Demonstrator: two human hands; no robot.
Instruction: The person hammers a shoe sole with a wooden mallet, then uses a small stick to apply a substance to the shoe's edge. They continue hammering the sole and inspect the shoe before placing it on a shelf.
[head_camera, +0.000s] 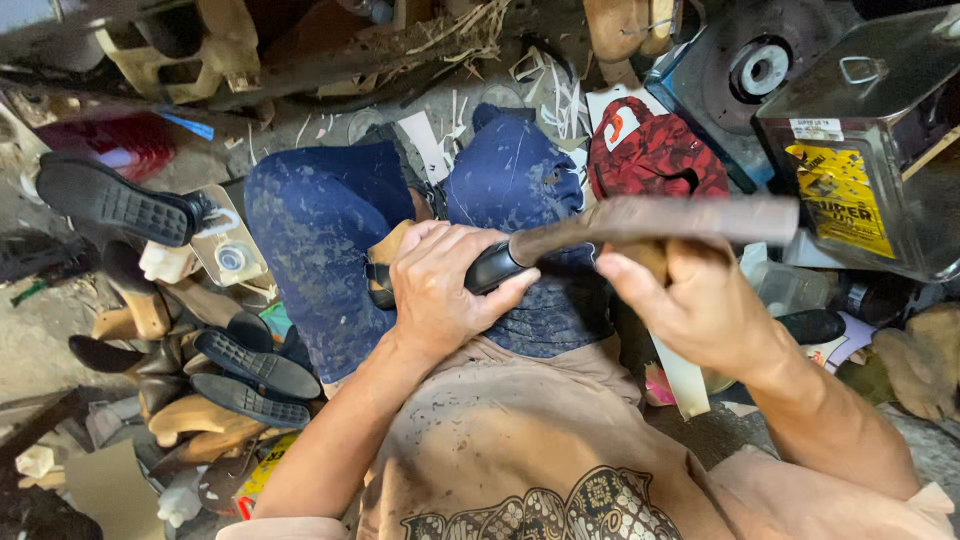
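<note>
The left hand (440, 290) is clasped around a black shoe (490, 268) resting on the lap of dusty blue trousers (320, 250), while the right hand (690, 300) grips a blurred hammer (660, 222) over it. Around lies a cluttered grey workshop floor (40, 330): black soles (255, 375), wooden lasts (150, 315), a metal tin (870, 140), a red cap (650, 155).

A cluttered shoemaking workshop, seen from above. Black shoe soles (255, 365) and wooden lasts (195, 415) pile on the floor (40, 330) at left, a metal glue tin (870, 130) stands at right, and paper scraps (560, 90) litter the ground.
</note>
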